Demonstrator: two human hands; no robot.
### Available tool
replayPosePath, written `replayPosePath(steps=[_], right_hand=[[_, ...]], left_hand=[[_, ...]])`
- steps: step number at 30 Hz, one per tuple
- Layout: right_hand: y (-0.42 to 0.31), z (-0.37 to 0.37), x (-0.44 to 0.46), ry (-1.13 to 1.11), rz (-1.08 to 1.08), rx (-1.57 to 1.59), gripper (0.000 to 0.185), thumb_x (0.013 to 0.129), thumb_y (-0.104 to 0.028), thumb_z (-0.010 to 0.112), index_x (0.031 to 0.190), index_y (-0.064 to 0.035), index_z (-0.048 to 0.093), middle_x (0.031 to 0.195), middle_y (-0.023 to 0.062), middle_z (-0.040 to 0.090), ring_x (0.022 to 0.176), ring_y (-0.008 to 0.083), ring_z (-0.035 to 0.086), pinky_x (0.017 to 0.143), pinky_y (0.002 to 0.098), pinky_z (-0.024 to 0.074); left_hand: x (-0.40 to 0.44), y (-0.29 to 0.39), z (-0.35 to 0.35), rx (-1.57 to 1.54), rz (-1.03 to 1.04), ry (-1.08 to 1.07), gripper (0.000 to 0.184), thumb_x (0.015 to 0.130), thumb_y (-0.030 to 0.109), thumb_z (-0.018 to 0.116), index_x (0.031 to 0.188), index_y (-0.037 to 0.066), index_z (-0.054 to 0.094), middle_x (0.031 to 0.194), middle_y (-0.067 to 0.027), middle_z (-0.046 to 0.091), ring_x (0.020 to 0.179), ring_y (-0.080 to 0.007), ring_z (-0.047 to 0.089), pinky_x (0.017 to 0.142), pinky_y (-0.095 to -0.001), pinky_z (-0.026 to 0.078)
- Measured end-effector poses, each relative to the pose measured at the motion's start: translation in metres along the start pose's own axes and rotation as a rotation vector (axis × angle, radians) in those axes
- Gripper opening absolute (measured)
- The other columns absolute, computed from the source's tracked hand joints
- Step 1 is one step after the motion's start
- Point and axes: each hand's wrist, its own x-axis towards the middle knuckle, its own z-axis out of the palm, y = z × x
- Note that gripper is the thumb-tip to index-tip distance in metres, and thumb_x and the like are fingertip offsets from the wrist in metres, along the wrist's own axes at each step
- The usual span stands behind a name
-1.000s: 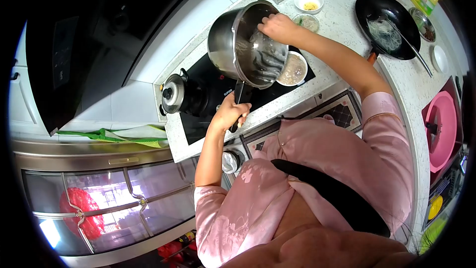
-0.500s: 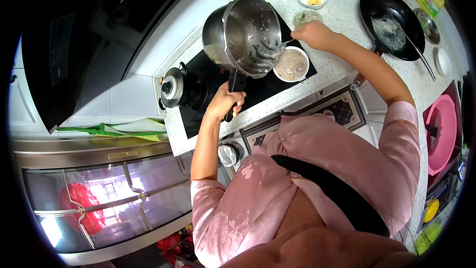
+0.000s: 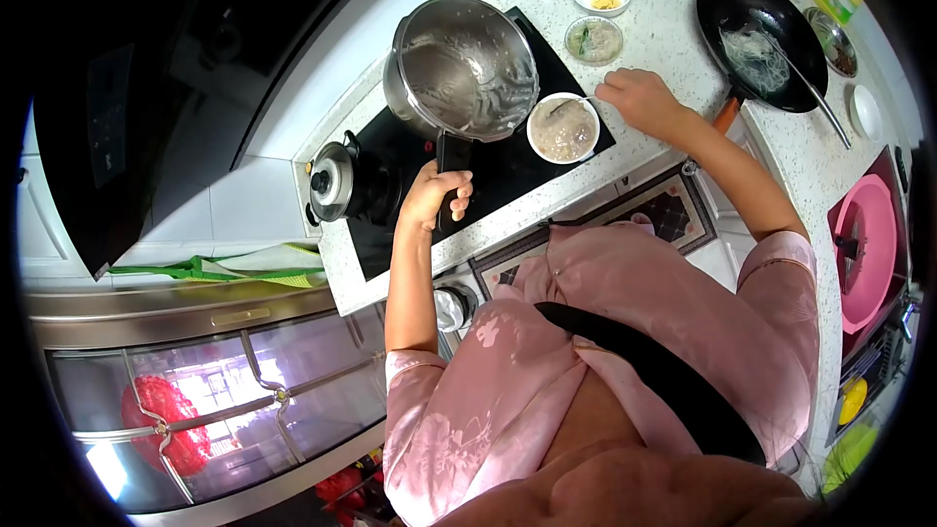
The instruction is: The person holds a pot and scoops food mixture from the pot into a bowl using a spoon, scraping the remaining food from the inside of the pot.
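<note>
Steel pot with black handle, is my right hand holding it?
No, your left hand grips that handle; your right hand is apart.

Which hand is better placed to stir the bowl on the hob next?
Probably the right hand: it holds the utensil that reaches into the bowl. The left hand grips the pot handle.

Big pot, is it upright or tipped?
Tipped: the left grip holds the pot by its handle, mouth turned toward the camera, and its outer wall shows on the far side.
</note>
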Motion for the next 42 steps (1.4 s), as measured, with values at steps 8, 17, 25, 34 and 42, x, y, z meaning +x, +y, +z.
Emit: replayPosePath(steps=[8,17,25,34,42], right_hand=[[-0.005,-0.006,-0.003,-0.026,0.037,-0.054,0.016,0.072,-0.004,0.056,0.087,-0.0089,0.055,0.076,0.0067,0.052,0.074,0.0257,0.058,0.061,0.0383,0.0479],[-0.001,-0.003,-0.008,-0.058,0.047,-0.110,0.015,0.074,-0.006,0.055,0.088,-0.0088,0.057,0.075,0.0084,0.052,0.074,0.0268,0.059,0.061,0.0399,0.0482],[-0.007,0.010,-0.003,-0.109,0.061,-0.077,0.016,0.075,-0.005,0.054,0.090,-0.0087,0.057,0.078,0.0095,0.055,0.078,0.0281,0.059,0.064,0.0410,0.0480],[-0.004,-0.011,-0.003,-0.002,0.199,0.072,0.012,0.074,-0.006,0.055,0.086,-0.0080,0.058,0.075,0.0102,0.053,0.074,0.0302,0.059,0.063,0.0418,0.0481],[0.006,-0.028,0.040,-0.120,0.524,0.293,0.011,0.081,-0.013,0.058,0.076,-0.0044,0.060,0.075,0.0162,0.062,0.072,0.0363,0.060,0.065,0.0446,0.0475]], left_hand=[[-0.008,-0.004,-0.001,-0.009,-0.010,-0.006,0.015,0.080,0.003,0.059,0.083,0.003,0.044,0.059,-0.0061,0.050,0.041,-0.0111,0.045,0.034,-0.0259,0.036],[-0.005,-0.004,-0.003,-0.004,0.014,-0.025,0.011,0.080,0.003,0.058,0.078,0.002,0.047,0.059,-0.0065,0.050,0.041,-0.0114,0.045,0.034,-0.0269,0.037],[0.002,-0.008,-0.006,-0.021,0.006,-0.007,0.013,0.080,0.004,0.059,0.081,0.002,0.046,0.059,-0.0060,0.050,0.041,-0.0110,0.045,0.034,-0.0262,0.036],[0.004,-0.011,-0.007,-0.029,-0.025,-0.007,0.016,0.079,0.003,0.060,0.083,0.004,0.044,0.059,-0.0056,0.050,0.041,-0.0104,0.045,0.034,-0.0253,0.036],[0.012,-0.013,-0.008,0.002,-0.009,-0.010,0.016,0.079,0.001,0.058,0.081,0.003,0.042,0.058,-0.0050,0.050,0.040,-0.0117,0.045,0.034,-0.0270,0.035]])
